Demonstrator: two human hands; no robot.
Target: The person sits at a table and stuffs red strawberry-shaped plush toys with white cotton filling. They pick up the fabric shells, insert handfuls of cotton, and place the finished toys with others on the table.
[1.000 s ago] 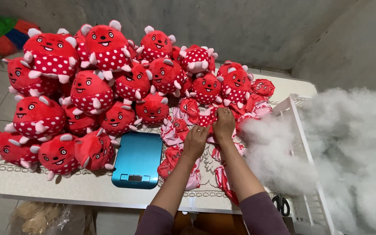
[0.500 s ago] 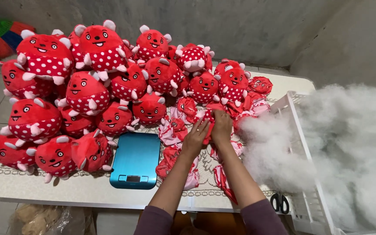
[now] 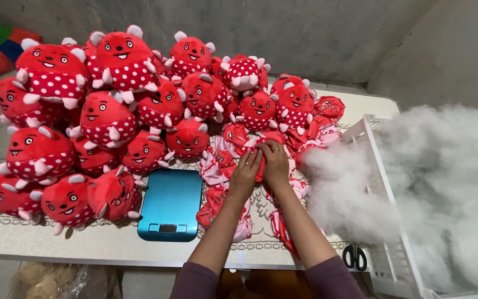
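Observation:
My left hand [image 3: 245, 173] and my right hand [image 3: 275, 164] meet over the middle of the table, both gripping one flat, unstuffed red plush skin [image 3: 260, 166]. More empty red-and-pink skins [image 3: 217, 166] lie around and under my hands. Left of them sits a blue digital kitchen scale [image 3: 171, 204]. Several stuffed red round plush toys with white dots [image 3: 106, 116] are piled across the back and left of the table.
A white plastic crate [image 3: 385, 188] heaped with white fibre stuffing [image 3: 443, 182] stands at the right, stuffing spilling onto the table edge. Black-handled scissors [image 3: 355, 257] lie near the front right. The table [image 3: 100, 243] has a lace-patterned cover. A grey wall is behind.
Both hands stay together on the same red skin, fingers shifting slightly on it. The view has dipped a little; nothing else has moved.

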